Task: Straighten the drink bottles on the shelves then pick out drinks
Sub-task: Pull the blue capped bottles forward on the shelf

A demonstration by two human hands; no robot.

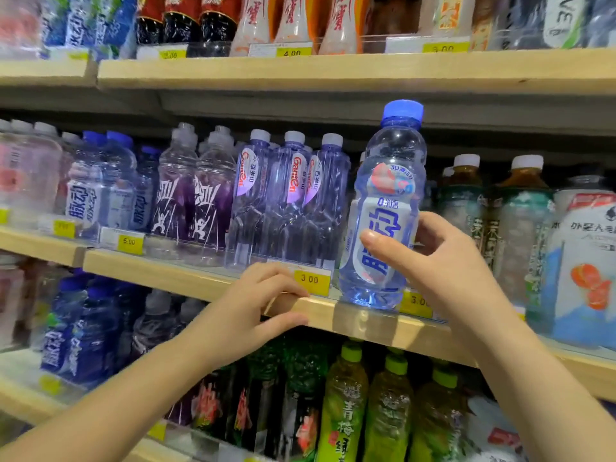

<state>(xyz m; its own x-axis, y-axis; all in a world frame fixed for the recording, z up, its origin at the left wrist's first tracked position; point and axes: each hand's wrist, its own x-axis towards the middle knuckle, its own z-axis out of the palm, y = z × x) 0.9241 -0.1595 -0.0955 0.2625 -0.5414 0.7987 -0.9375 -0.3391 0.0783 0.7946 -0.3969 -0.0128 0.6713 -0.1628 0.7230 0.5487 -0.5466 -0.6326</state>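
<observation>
Drink bottle with blue cap (386, 208) is standing at the front edge of the middle shelf (200, 278), its base resting above a yellow price tag. Right hand (446, 258) is wrapping partway around the bottle's lower label, thumb pressing the front and fingers curling behind, so the bottle is being held but not lifted clear. Left hand (256, 305) is holding no bottle; its fingers are hooking over the shelf lip while the thumb is pinching from below. Purple-tinted water bottles (290, 201) are standing just beside the held bottle on one side, tea bottles (466, 201) on the other. Judged risk: the base is sitting close to the lip, so a twist or loosening grip may be tipping it off the shelf, or nudging the neighbouring row askew.
</observation>
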